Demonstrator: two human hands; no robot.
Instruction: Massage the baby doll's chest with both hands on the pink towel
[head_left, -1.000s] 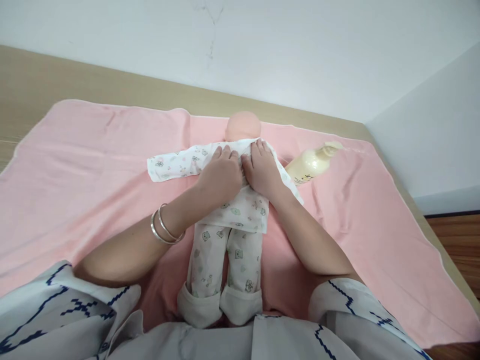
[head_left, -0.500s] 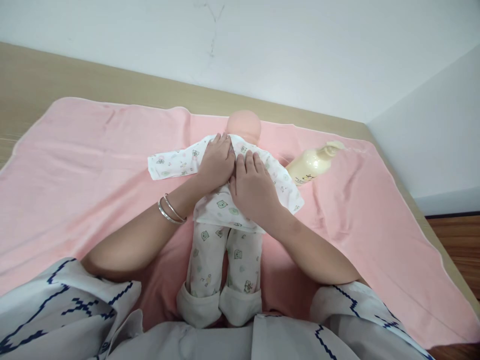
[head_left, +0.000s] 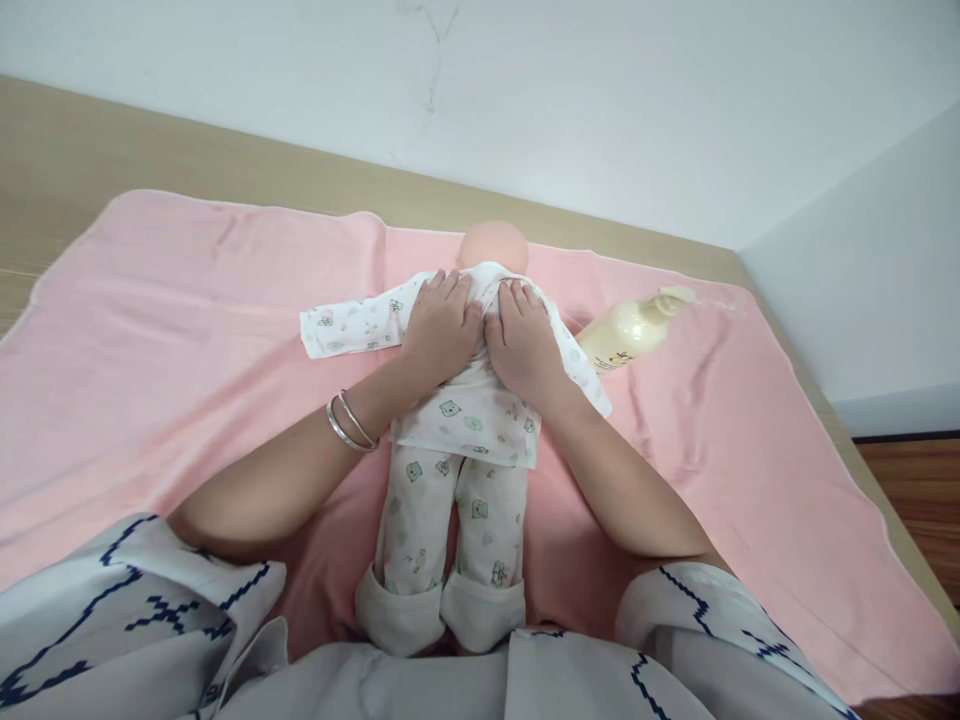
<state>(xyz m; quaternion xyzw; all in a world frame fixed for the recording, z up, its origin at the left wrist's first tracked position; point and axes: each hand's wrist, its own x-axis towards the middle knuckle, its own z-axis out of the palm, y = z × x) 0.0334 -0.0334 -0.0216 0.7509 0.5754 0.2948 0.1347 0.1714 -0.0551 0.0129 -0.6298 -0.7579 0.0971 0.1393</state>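
Note:
A baby doll (head_left: 495,248) lies face down, its bare head away from me. It wears a white printed shirt (head_left: 465,420) and matching trousers (head_left: 420,515) with turned-up cuffs. My left hand (head_left: 442,325) rests flat on the left side of the doll's upper back, fingers stretched toward its shoulder. On the right side of the back, my right hand (head_left: 525,345) lies flat in the same way, its thumb near the left thumb. Shirt cloth bunches between the two hands. Neither hand grips anything.
A pink blanket (head_left: 225,330) with folds is spread under the doll over a wooden surface (head_left: 225,150). To the right of the doll lies a cream pump bottle (head_left: 630,330), tilted on its side. A white wall (head_left: 600,120) rises behind.
My right hand has shifted up and slightly right across the doll's back, and the shirt there is pulled along. My left hand stays nearly in place on the upper back.

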